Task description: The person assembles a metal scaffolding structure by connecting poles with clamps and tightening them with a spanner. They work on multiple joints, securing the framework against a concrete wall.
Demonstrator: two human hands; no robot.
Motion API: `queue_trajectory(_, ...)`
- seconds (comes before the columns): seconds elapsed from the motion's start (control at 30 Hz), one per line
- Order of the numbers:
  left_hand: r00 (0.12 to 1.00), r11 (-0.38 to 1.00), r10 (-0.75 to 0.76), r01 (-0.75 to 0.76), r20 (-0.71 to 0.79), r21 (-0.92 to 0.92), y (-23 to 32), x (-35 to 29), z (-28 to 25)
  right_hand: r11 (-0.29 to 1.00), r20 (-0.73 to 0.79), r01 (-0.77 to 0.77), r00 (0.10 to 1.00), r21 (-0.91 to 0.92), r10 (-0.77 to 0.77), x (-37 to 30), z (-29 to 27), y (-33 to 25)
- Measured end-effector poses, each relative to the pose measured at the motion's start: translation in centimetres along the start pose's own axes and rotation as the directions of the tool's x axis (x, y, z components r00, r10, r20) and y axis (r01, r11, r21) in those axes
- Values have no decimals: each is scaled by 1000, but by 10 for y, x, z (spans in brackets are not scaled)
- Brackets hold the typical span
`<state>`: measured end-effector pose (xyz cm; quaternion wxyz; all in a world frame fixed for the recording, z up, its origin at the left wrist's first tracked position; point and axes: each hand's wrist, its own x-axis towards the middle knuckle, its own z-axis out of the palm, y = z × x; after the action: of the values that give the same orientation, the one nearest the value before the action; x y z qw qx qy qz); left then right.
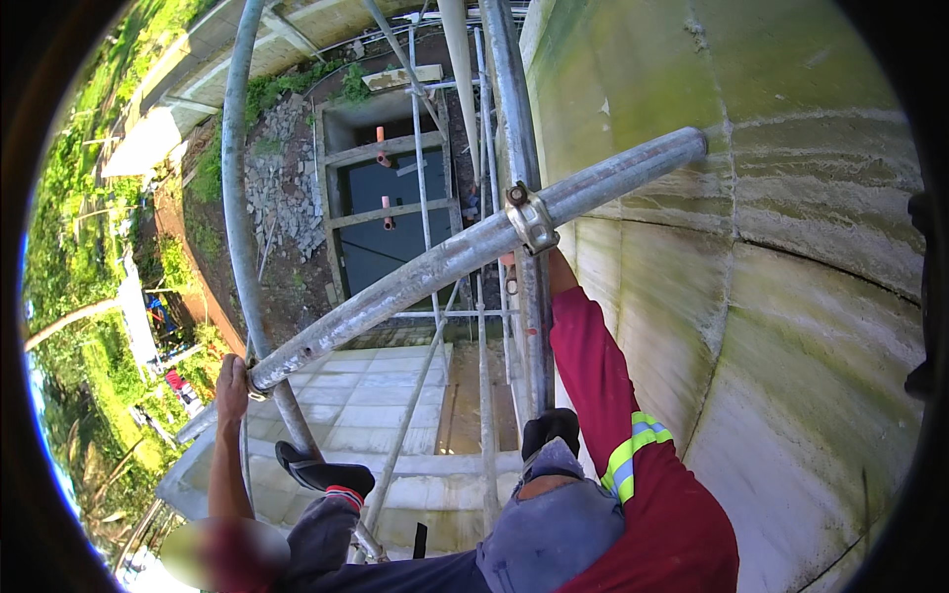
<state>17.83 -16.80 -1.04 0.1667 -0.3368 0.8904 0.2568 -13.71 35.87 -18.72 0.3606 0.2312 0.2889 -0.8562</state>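
A grey metal scaffold tube (pixel 425 269) slants from lower left to upper right across two uprights. A swivel coupler (pixel 532 219) clasps it where it crosses the right upright (pixel 516 109). My right hand (pixel 560 273), in a red sleeve with a reflective band, is wrapped round that upright just below the coupler. The upright hides most of its fingers. At the slanting tube's lower left end, my left hand (pixel 232 388) is closed against the tube, beside the left upright (pixel 237 178). Part of another coupler (pixel 259 392) shows there, and the fingers partly overlap it.
My sandalled left foot (pixel 324 472) is against the left upright; my other foot (pixel 551 431) is by the right one. A stained concrete wall (pixel 791 296) rises at the right. Far below lie a water-filled pit (pixel 381 247), rubble (pixel 285 188) and a pale slab (pixel 366 395).
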Motion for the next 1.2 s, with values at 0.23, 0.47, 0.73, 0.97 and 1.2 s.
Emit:
queue_trajectory(0.23, 1000, 1000, 9, -9, 18, 9, 7, 1, -2, 998, -81, -10, 997, -57, 5, 2, -2, -4)
queue_trajectory(0.47, 998, 953, 57, -43, 38, -299, -1, -15, -3, 796, -571, -164, 779, -583, -258, -86, -21, -12)
queue_trajectory(0.73, 951, 961, 275, -272, -144, 44, 25, -34, -7, -22, 34, 26, 748, -999, -662, -202, 84, -80)
queue_trajectory(0.97, 993, 993, 114, -115, -22, -23, 45, -27, -9, -621, 259, -181, 794, -762, -550, -173, 154, -123)
queue_trajectory(1.2, 954, 966, 196, -228, -225, -125, 27, -34, 3, -601, 212, -91, 885, -794, -414, -159, 143, -134)
